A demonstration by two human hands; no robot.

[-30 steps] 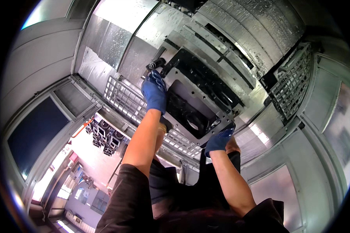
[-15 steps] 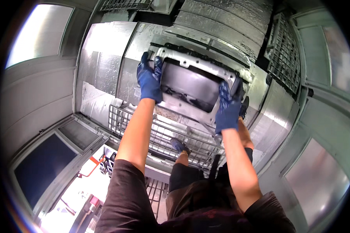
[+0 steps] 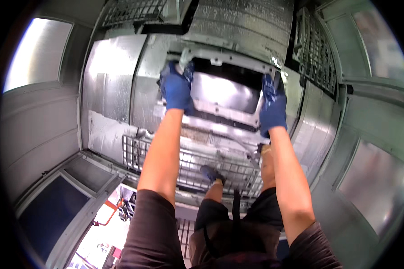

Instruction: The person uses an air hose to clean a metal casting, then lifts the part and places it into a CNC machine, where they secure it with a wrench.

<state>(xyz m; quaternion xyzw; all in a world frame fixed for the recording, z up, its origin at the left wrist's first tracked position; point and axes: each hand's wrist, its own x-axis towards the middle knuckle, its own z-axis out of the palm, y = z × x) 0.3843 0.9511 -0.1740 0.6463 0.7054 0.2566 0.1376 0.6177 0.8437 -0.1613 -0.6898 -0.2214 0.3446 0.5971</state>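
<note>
Out in front of me is a rectangular metal frame [image 3: 243, 61], silver-grey, with a large opening in its middle and small holes along its rims. My left hand [image 3: 177, 89], in a blue glove, is closed around the frame's left end. My right hand [image 3: 274, 106], gloved in blue as well, grips the right end with the thumb side over the edge. Both arms are stretched forward. Shiny sheet metal shows through the opening. Whether the frame's far side touches the fixture behind it, I cannot tell.
Wet metal panels [image 3: 110, 76] line the machine's inside. Wire grating [image 3: 141, 154] runs below the frame, with my shoe [image 3: 211, 173] on it. More grating [image 3: 318, 54] is at the far right. A framed dark window [image 3: 54, 219] stands at the lower left.
The frame has turned from tilted, right end lower, to nearly level. My right hand has risen with it. Both hands keep their hold, and the view has shifted a little.
</note>
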